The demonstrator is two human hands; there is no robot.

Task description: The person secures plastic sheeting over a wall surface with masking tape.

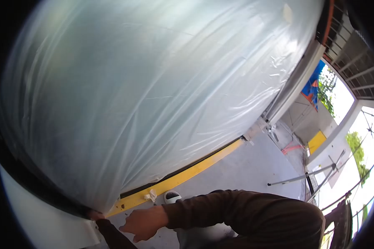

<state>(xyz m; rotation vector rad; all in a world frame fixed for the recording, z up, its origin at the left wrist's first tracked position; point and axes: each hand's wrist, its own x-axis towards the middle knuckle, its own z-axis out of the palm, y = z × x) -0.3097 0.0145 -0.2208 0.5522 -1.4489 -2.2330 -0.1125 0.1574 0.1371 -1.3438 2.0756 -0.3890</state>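
A large sheet of clear plastic film (162, 91) covers a big panel set in a black frame (33, 176). Its folds run together toward the lower left corner. At that corner my left hand (96, 215) is closed on the film's edge, its fingers small and partly hidden. Just to its right is my right hand (147, 224), back of the hand up, forefinger and thumb apart, with nothing visible in it. A yellow strip (185, 178) runs along the bottom of the frame. A crumpled whitish scrap (151, 195) lies on the strip near my right hand.
Beside the strip my shoe (171, 196) rests on the grey floor (253, 170). A metal stand (307, 175) spreads its legs at the right. Behind it are a yellow panel (317, 142), a blue tarp (313, 81) and pale columns. A white surface (41, 207) fills the lower left.
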